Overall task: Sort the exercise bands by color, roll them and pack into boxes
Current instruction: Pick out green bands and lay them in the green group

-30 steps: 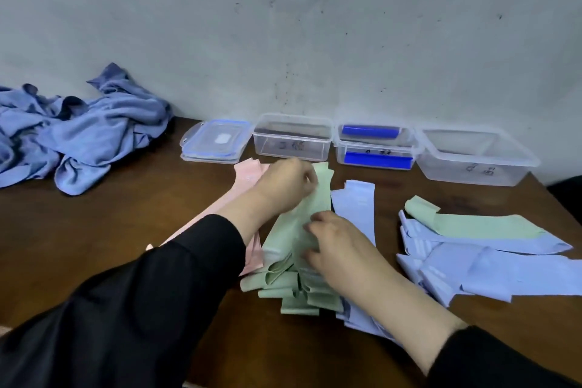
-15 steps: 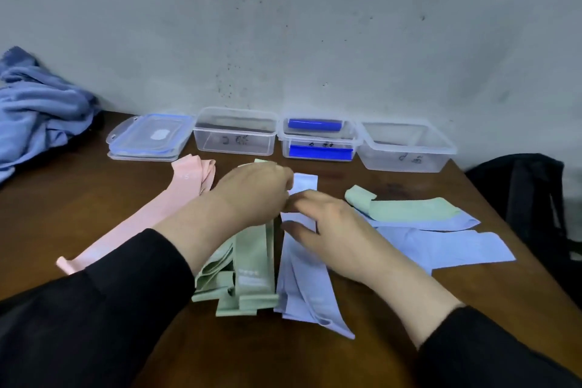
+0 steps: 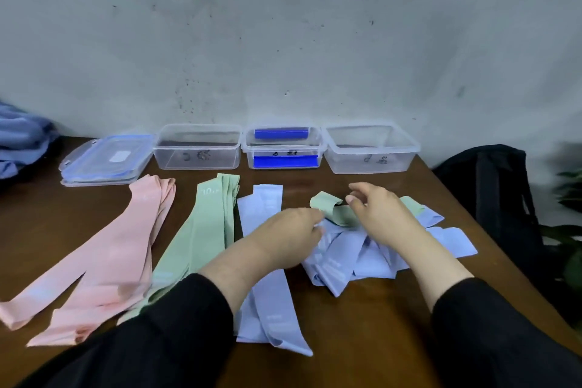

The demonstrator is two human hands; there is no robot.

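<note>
Three sorted stacks and one mixed heap of exercise bands

Three flat stacks lie side by side on the brown worktop (image 3: 362, 318): pink bands (image 3: 107, 255) on the left, green bands (image 3: 204, 236) next to them, and pale blue bands (image 3: 264, 302) beside those, each stack running from the near edge toward the wall. To the right of the blue stack sits a jumbled heap of blue bands (image 3: 352, 258), with a single green band (image 3: 330, 209) draped across its far side, one end curled upward.

Both hands are over this heap. The left hand (image 3: 286, 236) rests on its left edge with the fingers bent down into the blue material; whether they actually pinch a band cannot be told, since the fingertips are blurred. The right hand (image 3: 381, 214) is above the loose green band, fingers loosely spread and curved, thumb and forefinger apart, holding nothing. Both arms wear black sleeves.

Along the wall stand three clear plastic boxes in a row: the left box (image 3: 198, 148), the middle box (image 3: 283, 148), which contains bright blue pieces, and the right box (image 3: 371, 149). Each has dark handwriting on its front, too small to read. A stack of clear lids (image 3: 107, 157) with blue trim lies left of the boxes. Crumpled blue cloth (image 3: 22, 138) is at the far left edge, and a black bag (image 3: 494, 195) sits off the worktop's right side.
</note>
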